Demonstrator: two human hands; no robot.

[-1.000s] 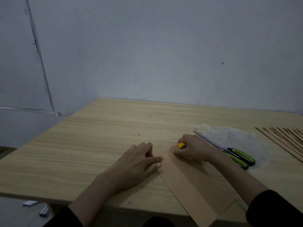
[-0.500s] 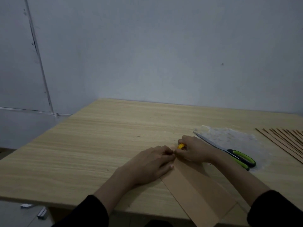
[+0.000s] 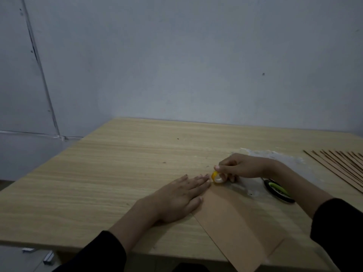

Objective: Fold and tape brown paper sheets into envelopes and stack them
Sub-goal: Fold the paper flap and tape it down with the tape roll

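A folded brown paper sheet [image 3: 231,222] lies slanted on the wooden table [image 3: 117,173], its near end hanging over the front edge. My left hand [image 3: 180,197] lies flat with straight fingers, pressing the paper's left edge and far corner. My right hand [image 3: 239,166] grips a small roll of clear tape with a yellow core [image 3: 217,177] just above the paper's far end, close to my left fingertips. A fanned row of finished brown envelopes [image 3: 341,167] lies at the far right.
Scissors with green and black handles [image 3: 279,190] lie right of the paper, partly hidden under my right forearm. A crumpled clear plastic sheet [image 3: 275,156] lies behind my right hand. A grey wall stands behind the table. Small white items [image 3: 39,254] lie on the floor, lower left.
My right hand lifted and tilted, so the tape roll shows in the open. My left hand flattened out on the paper's left edge, its fingers straight where they had been bunched at the corner.
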